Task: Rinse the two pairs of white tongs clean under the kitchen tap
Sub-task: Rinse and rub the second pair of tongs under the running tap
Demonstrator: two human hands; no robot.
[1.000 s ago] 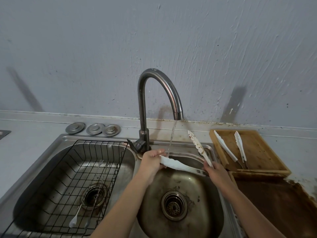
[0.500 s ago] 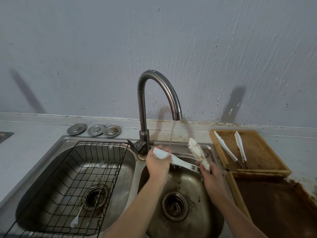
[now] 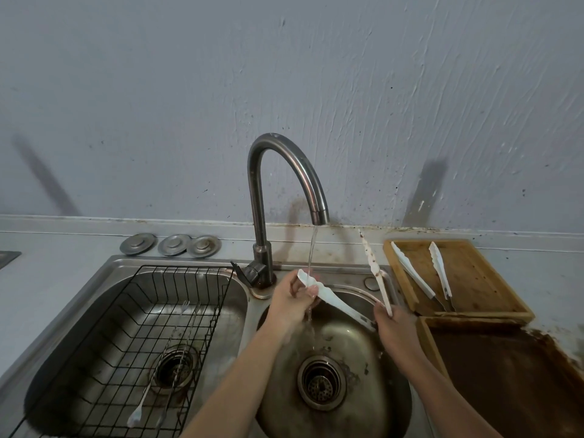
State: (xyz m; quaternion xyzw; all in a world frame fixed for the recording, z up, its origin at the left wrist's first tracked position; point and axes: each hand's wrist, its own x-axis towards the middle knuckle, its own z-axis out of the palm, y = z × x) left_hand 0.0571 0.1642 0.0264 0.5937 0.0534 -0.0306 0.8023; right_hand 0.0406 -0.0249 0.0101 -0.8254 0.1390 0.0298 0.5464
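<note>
Over the right basin (image 3: pixel 373 406), right hand (image 3: pixel 393 330) gripping the hinge end of spread white tongs (image 3: pixel 341 306); left hand (image 3: pixel 289 300) pinching the lower blade under the tap (image 3: pixel 284 172) stream. Beyond, second tongs (image 3: pixel 420 273) resting in the wooden tray (image 3: pixel 474 279) on the worktop.

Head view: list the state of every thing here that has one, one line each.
tap: running, stream falling into the right basin
held tongs: spread open, one arm under the stream, other arm raised with reddish spots
left hand: fingers pinching the wet arm's tip
right hand: gripping the hinge end
second tongs: lying open in the wooden tray
wire rack: sitting in the left basin
</note>
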